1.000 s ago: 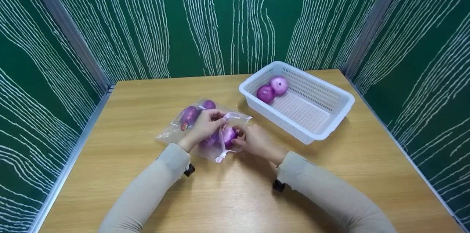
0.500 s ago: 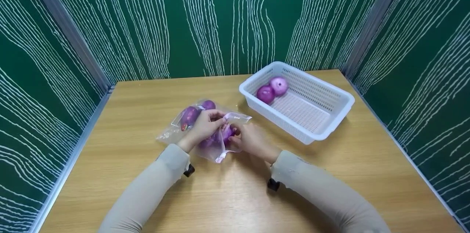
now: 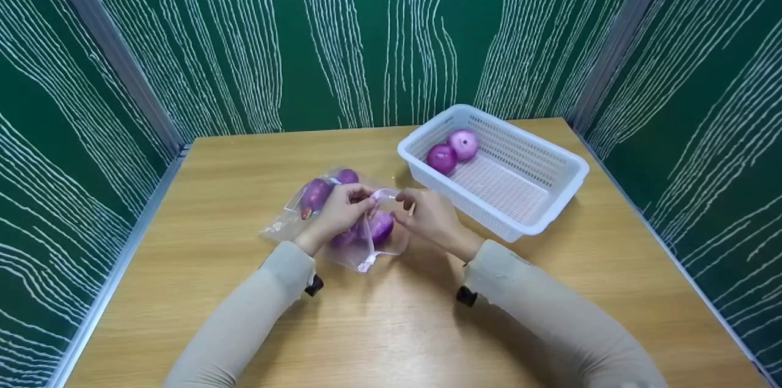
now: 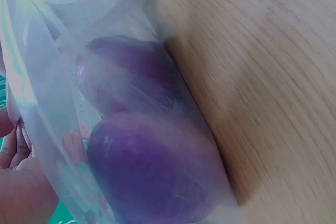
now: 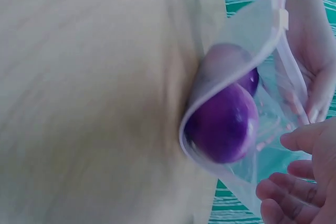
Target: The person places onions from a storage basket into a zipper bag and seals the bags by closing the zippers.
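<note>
A clear slider bag with a pink-edged mouth lies on the table, bulging with several purple onions. My left hand pinches the upper edge of its mouth. Just inside the opening sits one onion, with another behind it in the right wrist view. My right hand is at the mouth, fingers parted and loosely bent, holding nothing; in the right wrist view its fingers stand apart from the nearest onion. Through the plastic, the left wrist view shows two onions, the nearer one large.
A white perforated basket stands at the back right, close beyond the right hand. Two purple onions lie together in its left end. Green walls with white lines enclose the wooden table at the back and sides.
My right hand was round the onion at the bag's mouth and pushed it inward. It has let go and drawn back up and right. The left hand keeps its place.
</note>
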The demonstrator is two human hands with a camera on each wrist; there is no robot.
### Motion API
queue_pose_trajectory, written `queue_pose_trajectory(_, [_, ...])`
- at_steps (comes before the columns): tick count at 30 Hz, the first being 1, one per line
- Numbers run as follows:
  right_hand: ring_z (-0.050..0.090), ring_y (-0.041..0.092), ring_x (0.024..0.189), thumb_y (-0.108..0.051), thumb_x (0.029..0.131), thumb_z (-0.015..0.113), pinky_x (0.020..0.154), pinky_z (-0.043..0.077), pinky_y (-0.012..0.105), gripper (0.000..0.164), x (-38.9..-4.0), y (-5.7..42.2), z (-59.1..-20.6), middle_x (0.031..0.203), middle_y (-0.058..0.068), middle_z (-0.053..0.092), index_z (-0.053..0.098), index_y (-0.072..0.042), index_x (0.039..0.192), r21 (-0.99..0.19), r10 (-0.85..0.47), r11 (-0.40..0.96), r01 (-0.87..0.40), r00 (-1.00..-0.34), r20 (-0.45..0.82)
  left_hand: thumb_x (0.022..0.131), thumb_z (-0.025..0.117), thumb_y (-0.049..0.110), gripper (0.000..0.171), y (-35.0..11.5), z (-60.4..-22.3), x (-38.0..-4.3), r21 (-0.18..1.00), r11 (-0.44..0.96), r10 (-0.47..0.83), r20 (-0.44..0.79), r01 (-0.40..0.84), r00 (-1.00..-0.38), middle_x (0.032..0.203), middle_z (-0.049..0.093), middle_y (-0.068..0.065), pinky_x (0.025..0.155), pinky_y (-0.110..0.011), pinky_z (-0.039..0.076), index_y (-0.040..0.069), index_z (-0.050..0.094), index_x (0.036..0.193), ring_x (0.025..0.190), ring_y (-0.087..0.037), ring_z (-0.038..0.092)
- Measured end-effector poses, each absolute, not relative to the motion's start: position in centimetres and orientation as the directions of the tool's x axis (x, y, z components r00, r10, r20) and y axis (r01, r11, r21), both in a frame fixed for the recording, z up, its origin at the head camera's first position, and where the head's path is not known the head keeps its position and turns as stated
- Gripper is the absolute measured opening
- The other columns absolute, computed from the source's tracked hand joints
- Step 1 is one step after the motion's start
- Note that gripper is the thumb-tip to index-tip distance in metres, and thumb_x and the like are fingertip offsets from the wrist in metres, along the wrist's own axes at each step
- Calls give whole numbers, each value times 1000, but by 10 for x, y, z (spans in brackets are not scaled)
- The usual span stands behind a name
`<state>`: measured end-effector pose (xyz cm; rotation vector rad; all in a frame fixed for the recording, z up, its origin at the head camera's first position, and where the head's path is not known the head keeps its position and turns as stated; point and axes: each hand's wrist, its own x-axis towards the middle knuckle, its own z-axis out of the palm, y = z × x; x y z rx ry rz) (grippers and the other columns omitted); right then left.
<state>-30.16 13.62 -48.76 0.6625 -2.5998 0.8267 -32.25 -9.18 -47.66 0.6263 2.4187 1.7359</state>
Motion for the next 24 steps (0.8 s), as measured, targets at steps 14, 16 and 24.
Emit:
queue_pose_trajectory(14, [73,37,96,-22,86,92,85,62,53,41,-321,175,-467,108,18,77,76,-1,118,-468,-199,775,-425,-867,457,104,66,1,19,-91,-477,-322,919,279,375,162,278,-913,97,77,-19,71,-18,58,-8,74,119,78,-7,67])
queue_pose_trajectory(16, [73,38,105,-22,85,92,92,61,54,46,-323,180,-465,116,19,77,75,0,122,-484,-179,778,-400,-880,441,104,66,2,20,-91,-478,-322,920,281,375,158,274,-913,97,77,-17,71,-18,58,-7,74,120,78,-7,67])
queue_pose_trajectory(24, [69,41,118,-17,86,89,103,57,60,51,-329,197,-468,129,22,73,73,0,132,-523,-137,786,-329,-918,371,105,65,0,18,-91,-478,-323,934,255,384,139,250,-913,93,76,-12,71,-18,58,-10,73,118,78,-7,66])
